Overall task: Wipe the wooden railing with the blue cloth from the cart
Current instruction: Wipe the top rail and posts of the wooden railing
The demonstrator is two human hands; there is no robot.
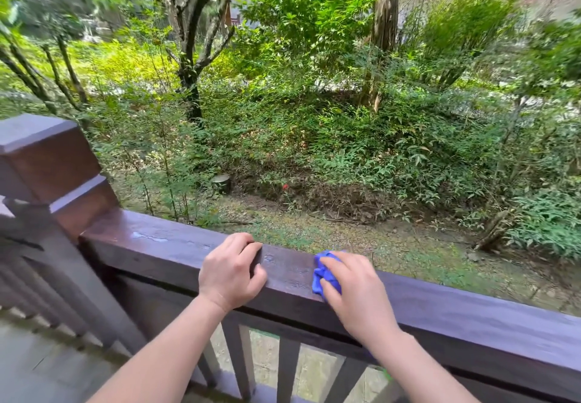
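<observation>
A dark brown wooden railing point(157, 245) runs from the left post down to the right edge of the view. My right hand point(355, 289) presses a crumpled blue cloth point(323, 272) onto the top of the rail, with the cloth showing past my fingers on the left. My left hand point(231, 272) rests on the rail just left of it, fingers curled over the far edge, holding nothing else. Wet streaks shine on the rail top near the post. The cart is not in view.
A thick square wooden post point(47, 163) stands at the left end of the rail. Vertical balusters point(287, 368) fill the space under it. Beyond the rail lie a slope of bushes, trees and bare ground. Paved floor point(37, 361) shows at bottom left.
</observation>
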